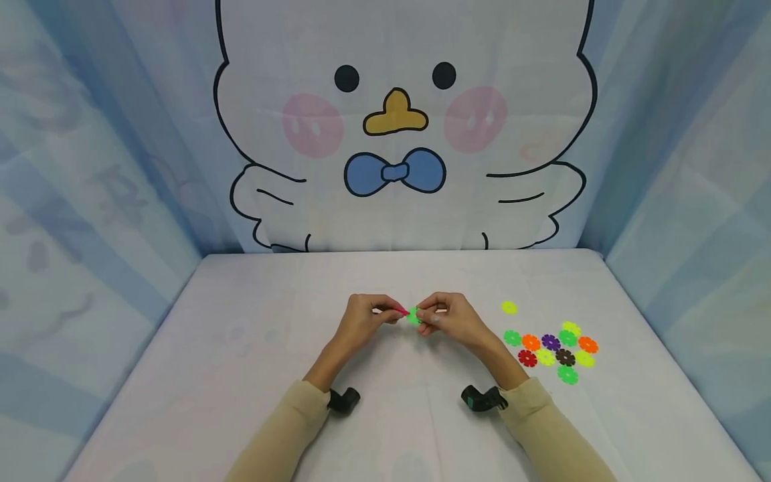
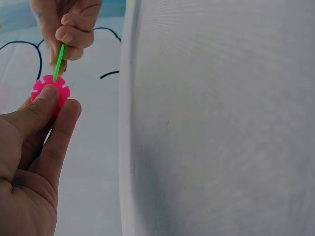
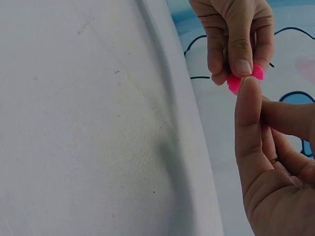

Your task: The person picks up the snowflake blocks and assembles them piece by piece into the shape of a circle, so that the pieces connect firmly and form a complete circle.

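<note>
Both hands meet over the middle of the table. My left hand (image 1: 367,318) pinches a pink notched disc (image 2: 63,92) between thumb and fingers; in the head view it is nearly edge-on. A green notched disc (image 1: 413,316) is pinched by my right hand (image 1: 448,318). In the left wrist view the green disc (image 2: 59,61) stands edge-on, its lower edge right at a notch in the pink disc's rim. From the right wrist view, the pink disc (image 3: 234,83) shows behind a fingertip, and the green one is hidden by the right fingers.
Several loose notched discs lie to the right on the white table (image 1: 271,321), among them a red one (image 1: 527,359), a purple one (image 1: 551,342) and a dark brown one (image 1: 565,357). A yellow disc (image 1: 508,307) lies apart, farther back. Behind the table hangs a cartoon-printed curtain (image 1: 397,214).
</note>
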The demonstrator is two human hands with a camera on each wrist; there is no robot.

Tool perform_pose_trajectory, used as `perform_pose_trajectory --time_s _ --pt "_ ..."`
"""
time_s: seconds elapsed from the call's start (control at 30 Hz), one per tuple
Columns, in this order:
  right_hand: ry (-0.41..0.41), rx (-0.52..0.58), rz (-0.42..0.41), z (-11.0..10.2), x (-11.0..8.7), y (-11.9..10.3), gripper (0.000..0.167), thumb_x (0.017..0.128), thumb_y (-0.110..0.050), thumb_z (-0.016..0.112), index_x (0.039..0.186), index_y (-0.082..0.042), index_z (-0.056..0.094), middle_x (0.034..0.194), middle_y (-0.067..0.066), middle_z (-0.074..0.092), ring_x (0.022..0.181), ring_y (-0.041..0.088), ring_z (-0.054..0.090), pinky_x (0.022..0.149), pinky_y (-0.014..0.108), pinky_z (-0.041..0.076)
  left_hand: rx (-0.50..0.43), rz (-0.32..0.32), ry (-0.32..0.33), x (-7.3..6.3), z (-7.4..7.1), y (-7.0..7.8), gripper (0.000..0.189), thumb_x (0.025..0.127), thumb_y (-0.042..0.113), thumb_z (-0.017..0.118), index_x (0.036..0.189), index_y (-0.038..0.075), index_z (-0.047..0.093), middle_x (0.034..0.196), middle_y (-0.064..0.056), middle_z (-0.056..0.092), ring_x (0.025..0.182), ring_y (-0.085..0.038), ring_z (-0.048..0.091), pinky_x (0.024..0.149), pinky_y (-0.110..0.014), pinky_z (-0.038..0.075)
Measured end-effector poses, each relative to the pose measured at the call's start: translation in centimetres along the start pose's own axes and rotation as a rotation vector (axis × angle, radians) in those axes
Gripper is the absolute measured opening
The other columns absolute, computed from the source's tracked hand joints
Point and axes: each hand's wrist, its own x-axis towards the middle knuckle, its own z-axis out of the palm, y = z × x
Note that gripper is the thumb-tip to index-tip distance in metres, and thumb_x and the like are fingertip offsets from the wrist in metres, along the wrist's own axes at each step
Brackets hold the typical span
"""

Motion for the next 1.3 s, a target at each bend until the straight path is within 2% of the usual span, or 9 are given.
perform_pose_trajectory --time_s 0.43,0.57,0.8,1.1,1.3 --pt "-0.022 0.026 -0.013 -0.11 0.01 0.14 0.024 0.102 -0.004 0.067 0.117 0.015 0.064 0.087 0.013 0.077 0.071 0.012 0.077 0.074 0.03 0.067 0.017 0.0 0.011 -0.06 0.1 0.13 0.006 0.091 0.008 0.081 0.096 0.006 0.084 0.096 -0.01 0.083 0.082 -0.021 0.082 0.076 -0.024 0.065" --pt "-0.021 0.037 -0.005 -0.13 0.04 0.23 0.024 0.102 -0.003 0.067 0.117 0.016 0.063 0.092 0.02 0.077 0.071 0.011 0.077 0.074 0.031 0.067 0.026 0.016 0.013 0.0 0.07 0.19 0.006 0.091 0.007 0.081 0.095 0.006 0.084 0.095 -0.01 0.083 0.081 -0.019 0.081 0.076 -0.023 0.064" --pt "-0.024 0.057 0.004 -0.02 0.06 0.27 0.026 0.103 -0.003 0.067 0.118 0.017 0.062 0.098 0.028 0.075 0.071 0.011 0.077 0.074 0.031 0.067 -0.006 -0.005 0.009 0.08 0.18 0.01 0.005 0.09 0.006 0.081 0.095 0.006 0.084 0.094 -0.01 0.083 0.08 -0.018 0.081 0.075 -0.021 0.063" --pt "0.001 0.031 0.021 -0.14 -0.1 0.01 0.026 0.102 -0.006 0.068 0.118 0.015 0.066 0.088 0.013 0.079 0.072 0.014 0.078 0.075 0.033 0.067 -0.024 -0.006 0.002 0.1 0.29 -0.09 0.006 0.092 0.009 0.08 0.097 0.008 0.083 0.097 -0.009 0.083 0.084 -0.02 0.081 0.078 -0.024 0.065" --pt "0.01 0.003 0.02 -0.5 -0.18 -0.13 0.026 0.102 -0.009 0.071 0.115 0.013 0.069 0.089 0.017 0.08 0.074 0.015 0.078 0.074 0.033 0.067 -0.018 -0.041 -0.024 0.0 0.2 0.01 0.007 0.096 0.013 0.078 0.101 0.01 0.082 0.101 -0.008 0.082 0.087 -0.022 0.081 0.081 -0.027 0.065"
